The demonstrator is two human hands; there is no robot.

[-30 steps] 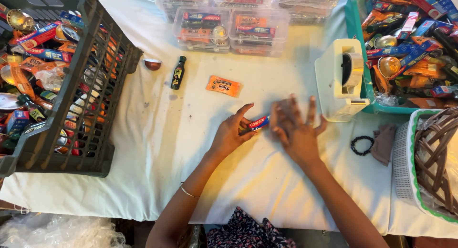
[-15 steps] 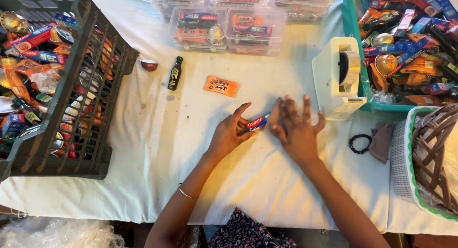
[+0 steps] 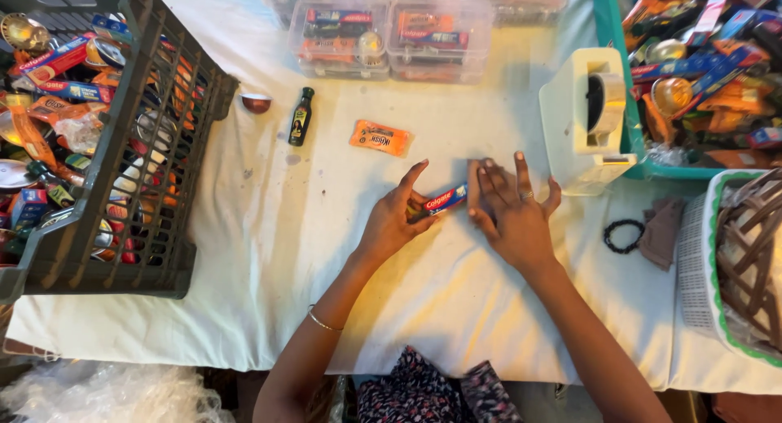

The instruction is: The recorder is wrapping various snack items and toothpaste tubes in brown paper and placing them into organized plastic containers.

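White tablecloth (image 3: 269, 252) lies bare around both hands; left hand (image 3: 391, 221) fingers pinch toothpaste box (image 3: 440, 201), right hand (image 3: 513, 215) flat.

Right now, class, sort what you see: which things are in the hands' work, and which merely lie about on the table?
In hand:
left hand
right hand
small red-and-blue carton

Lying about:
orange sachet
small dark bottle
tape dispenser
black hair band
dark crate
clear plastic boxes
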